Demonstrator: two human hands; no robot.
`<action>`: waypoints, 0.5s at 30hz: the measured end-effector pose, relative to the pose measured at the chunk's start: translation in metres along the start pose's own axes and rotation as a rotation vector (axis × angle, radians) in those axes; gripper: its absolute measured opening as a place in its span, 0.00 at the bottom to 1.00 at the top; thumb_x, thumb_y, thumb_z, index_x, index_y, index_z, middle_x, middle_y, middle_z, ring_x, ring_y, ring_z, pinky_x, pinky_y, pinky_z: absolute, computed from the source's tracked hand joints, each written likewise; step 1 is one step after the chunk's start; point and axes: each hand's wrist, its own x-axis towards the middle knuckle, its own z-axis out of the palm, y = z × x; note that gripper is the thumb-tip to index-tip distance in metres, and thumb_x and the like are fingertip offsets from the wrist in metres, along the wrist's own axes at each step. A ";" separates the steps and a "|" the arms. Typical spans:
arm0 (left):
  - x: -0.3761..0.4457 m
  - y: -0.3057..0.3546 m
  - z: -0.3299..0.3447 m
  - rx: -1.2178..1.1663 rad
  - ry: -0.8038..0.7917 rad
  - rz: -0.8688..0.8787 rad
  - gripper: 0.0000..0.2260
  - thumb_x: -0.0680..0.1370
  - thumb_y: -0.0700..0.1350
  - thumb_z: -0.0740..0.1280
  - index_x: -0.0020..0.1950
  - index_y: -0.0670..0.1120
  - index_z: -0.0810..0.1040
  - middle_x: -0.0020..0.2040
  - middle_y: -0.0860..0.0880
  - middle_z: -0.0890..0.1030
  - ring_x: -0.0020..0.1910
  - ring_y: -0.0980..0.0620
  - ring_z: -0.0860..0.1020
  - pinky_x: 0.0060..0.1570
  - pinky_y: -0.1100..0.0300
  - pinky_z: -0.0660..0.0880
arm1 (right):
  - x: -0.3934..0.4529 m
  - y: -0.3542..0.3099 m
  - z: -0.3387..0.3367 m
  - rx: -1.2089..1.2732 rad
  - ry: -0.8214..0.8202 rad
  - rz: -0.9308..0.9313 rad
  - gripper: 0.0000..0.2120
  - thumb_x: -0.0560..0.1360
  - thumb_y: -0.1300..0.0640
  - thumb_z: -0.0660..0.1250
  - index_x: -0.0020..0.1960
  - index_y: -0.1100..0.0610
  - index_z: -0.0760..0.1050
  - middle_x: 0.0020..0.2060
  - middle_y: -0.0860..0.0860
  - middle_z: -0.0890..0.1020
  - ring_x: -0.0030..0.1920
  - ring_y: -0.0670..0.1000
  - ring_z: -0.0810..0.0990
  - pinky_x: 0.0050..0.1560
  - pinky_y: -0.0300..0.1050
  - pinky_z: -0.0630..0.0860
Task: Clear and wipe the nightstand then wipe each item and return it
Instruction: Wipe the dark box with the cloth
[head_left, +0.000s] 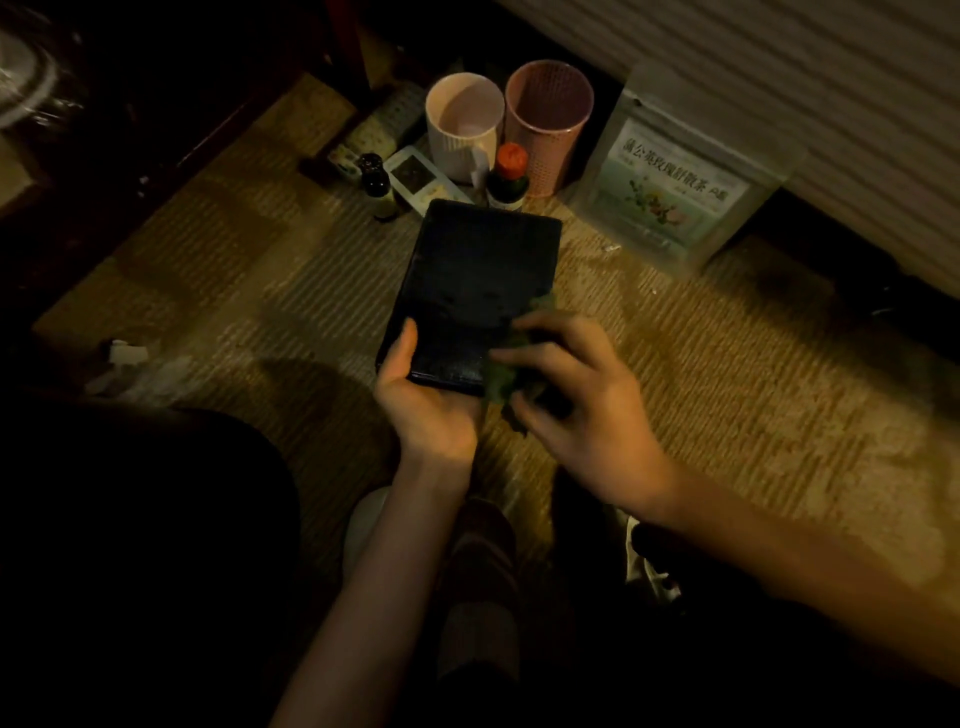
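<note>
Here the person is busy with one item of the nightstand: a flat black case (475, 291), maybe a tablet or a notebook, I cannot tell which. It is held in the air above the woven mat (727, 374), not resting on it.

The left hand (423, 395) grips the near short end from below, with the thumb curled over the left edge. The right hand (576, 389) presses a small green cloth (501, 374) on the near right corner of the case, its fingers bent around the cloth.

I judge the case to be stiff and rather light, since one hand carries it. Its surface looks smooth and a little shiny, so it can slip, and if it is a screen it is fragile. The best hold is at the edges, as now. The cloth is soft and gives way under the fingers.

Beyond the case several things stand on the mat: a ribbed white mug (464, 132), a pink mesh cup (548, 124), a bottle with an orange cap (509, 176), a dark small bottle (375, 179) and a clear pouch (675, 182).

The pouch has a label with Chinese writing; it ends with the character for tea, the rest is too blurred to read surely. The other labels are not readable.
</note>
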 end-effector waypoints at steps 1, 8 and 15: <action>-0.001 0.001 0.003 0.018 0.005 0.002 0.18 0.71 0.47 0.61 0.57 0.41 0.78 0.51 0.42 0.83 0.52 0.44 0.81 0.51 0.52 0.78 | 0.001 0.002 0.003 -0.075 -0.022 -0.033 0.12 0.71 0.58 0.68 0.53 0.60 0.80 0.55 0.58 0.76 0.58 0.53 0.72 0.58 0.45 0.70; -0.003 0.005 0.000 -0.036 -0.158 -0.160 0.17 0.63 0.41 0.62 0.47 0.40 0.84 0.50 0.41 0.81 0.51 0.41 0.79 0.57 0.45 0.73 | 0.037 0.026 -0.027 -0.393 0.188 0.158 0.13 0.70 0.50 0.65 0.52 0.52 0.82 0.59 0.59 0.75 0.60 0.61 0.71 0.56 0.52 0.66; -0.005 0.004 0.004 -0.038 -0.126 -0.193 0.19 0.61 0.39 0.58 0.45 0.41 0.84 0.49 0.42 0.80 0.51 0.41 0.78 0.61 0.42 0.70 | 0.059 0.037 -0.045 -0.252 0.247 0.333 0.13 0.72 0.54 0.66 0.55 0.54 0.79 0.58 0.56 0.75 0.60 0.56 0.73 0.56 0.59 0.73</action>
